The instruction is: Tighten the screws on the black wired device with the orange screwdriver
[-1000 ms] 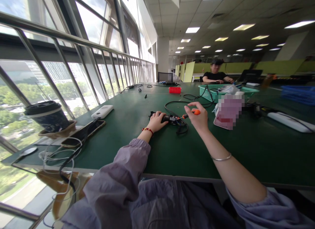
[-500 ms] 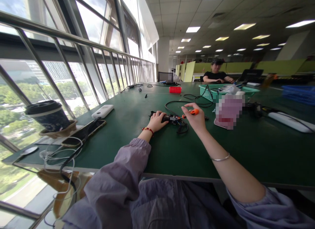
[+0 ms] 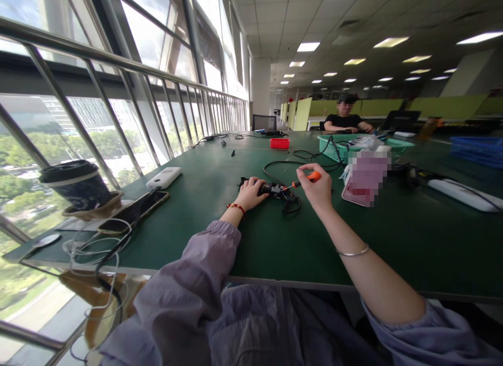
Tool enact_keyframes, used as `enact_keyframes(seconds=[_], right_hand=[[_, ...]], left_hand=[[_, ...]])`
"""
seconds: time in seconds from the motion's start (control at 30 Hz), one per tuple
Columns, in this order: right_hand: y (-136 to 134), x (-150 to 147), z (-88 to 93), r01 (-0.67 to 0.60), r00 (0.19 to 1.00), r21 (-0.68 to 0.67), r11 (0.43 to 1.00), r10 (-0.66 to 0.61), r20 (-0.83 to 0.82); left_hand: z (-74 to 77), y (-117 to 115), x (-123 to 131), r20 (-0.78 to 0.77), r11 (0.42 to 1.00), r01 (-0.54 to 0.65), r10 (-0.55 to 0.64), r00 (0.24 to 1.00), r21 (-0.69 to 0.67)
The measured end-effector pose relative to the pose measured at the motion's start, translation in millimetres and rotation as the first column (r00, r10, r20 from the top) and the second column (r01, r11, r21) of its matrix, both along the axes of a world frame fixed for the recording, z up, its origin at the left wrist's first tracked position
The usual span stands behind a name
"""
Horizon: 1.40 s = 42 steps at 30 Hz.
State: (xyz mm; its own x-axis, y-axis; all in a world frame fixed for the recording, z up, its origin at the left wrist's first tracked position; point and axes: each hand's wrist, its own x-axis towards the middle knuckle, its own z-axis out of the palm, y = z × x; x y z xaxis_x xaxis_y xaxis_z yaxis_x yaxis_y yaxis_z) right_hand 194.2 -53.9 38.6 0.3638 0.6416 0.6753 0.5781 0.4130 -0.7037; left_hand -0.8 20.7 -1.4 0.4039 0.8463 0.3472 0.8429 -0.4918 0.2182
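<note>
My left hand [image 3: 251, 194] is closed over the left part of a black device with a cable [image 3: 278, 191], pressing it against the green table [image 3: 212, 198]. Its right part, with small exposed parts, sticks out past my thumb. In my right hand [image 3: 319, 190] is a screwdriver with an orange and black handle [image 3: 313, 176]. Its thin shaft slants down to the left, and the tip is at or close to the device's right part; contact is too small to tell. A black cable [image 3: 291, 204] loops beside the device.
A red box [image 3: 279, 143] and a green basket [image 3: 329, 149] stand farther back. To the right lie a pink phone-like item [image 3: 356, 195] and a white power strip [image 3: 463, 194]. A lidded cup [image 3: 76, 185], a white power bank [image 3: 164, 178] and a phone [image 3: 118, 225] are left. A person sits across.
My right hand and the screwdriver have shifted slightly to the right. My left hand and the device stay in place.
</note>
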Motion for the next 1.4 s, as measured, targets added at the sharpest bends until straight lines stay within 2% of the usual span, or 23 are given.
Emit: enact_keyframes(seconds=[0.13,0.2,0.4,0.6,0.73,0.87,1.0,1.13,1.27,1.4], right_hand=[[1,-2,-2.4,-0.115,0.993,0.092,0.989,0.114,0.020],[1,-3,-2.3,-0.105,0.994,0.113,0.988,0.103,0.020],[0,-2,-1.1,0.000,0.999,0.016,1.000,0.000,0.046],[6,0,-5.3,-0.116,0.993,0.063,0.991,0.115,0.023],[7,0,-3.6,-0.071,0.997,0.014,0.997,0.071,0.040],[7,1,-3.5,-0.139,0.989,-0.034,0.990,0.140,0.051],[9,3,-5.4,-0.127,0.992,-0.040,0.991,0.127,0.000],[8,2,-4.6,-0.068,0.997,-0.081,0.994,0.071,0.031],[6,-1,-4.3,-0.079,0.994,-0.033,0.996,0.081,0.069],[6,-2,-6.4,-0.087,0.996,0.009,0.996,0.086,0.024]], left_hand=[[0.2,0,0,0.000,1.000,0.009,-0.009,1.000,0.006],[0.8,-1,0,0.002,1.000,0.010,-0.010,1.000,0.003],[2.5,-2,1,-0.008,1.000,-0.001,0.001,1.000,-0.008],[3.1,-3,1,-0.009,1.000,0.000,0.000,1.000,-0.010],[2.8,-2,1,-0.009,1.000,-0.003,0.003,1.000,-0.010],[1.3,-1,1,-0.004,1.000,-0.002,0.002,1.000,-0.005],[0.5,0,1,0.003,1.000,0.003,-0.003,1.000,-0.001],[0.4,0,1,0.001,1.000,-0.006,0.006,1.000,-0.003],[0.3,0,1,-0.005,1.000,-0.011,0.011,1.000,-0.002],[0.2,1,1,-0.008,1.000,-0.003,0.003,1.000,0.005]])
